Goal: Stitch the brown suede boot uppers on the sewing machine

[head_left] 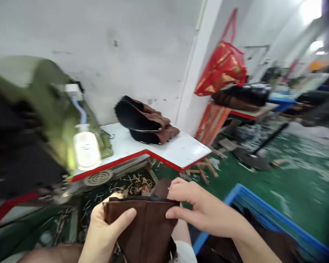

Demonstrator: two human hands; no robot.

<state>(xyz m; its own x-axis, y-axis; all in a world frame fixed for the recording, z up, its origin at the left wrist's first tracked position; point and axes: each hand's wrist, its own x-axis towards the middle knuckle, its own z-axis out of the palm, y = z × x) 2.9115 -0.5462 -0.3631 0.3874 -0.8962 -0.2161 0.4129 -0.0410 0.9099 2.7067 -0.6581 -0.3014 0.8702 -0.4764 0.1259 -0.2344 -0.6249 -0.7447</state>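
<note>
A dark brown leather-like piece (145, 226) with a black top edge hangs between my two hands at the bottom centre. My left hand (106, 223) grips its upper left corner, thumb on the near face and fingers behind. At the upper right corner, my right hand (193, 204) pinches the edge between thumb and fingers. A seam runs down the middle of the piece, and its lower part is cut off by the frame. Beyond it, several brown pieces with black linings (145, 122) lie stacked on the white table (186, 149).
A green machine (44, 84) with a bright lamp (87, 149) stands at left. At lower right, a blue crate (274, 212) holds dark pieces. A red bag (224, 67) hangs near another table with brown pieces (238, 96). Scraps litter the green floor (298, 171).
</note>
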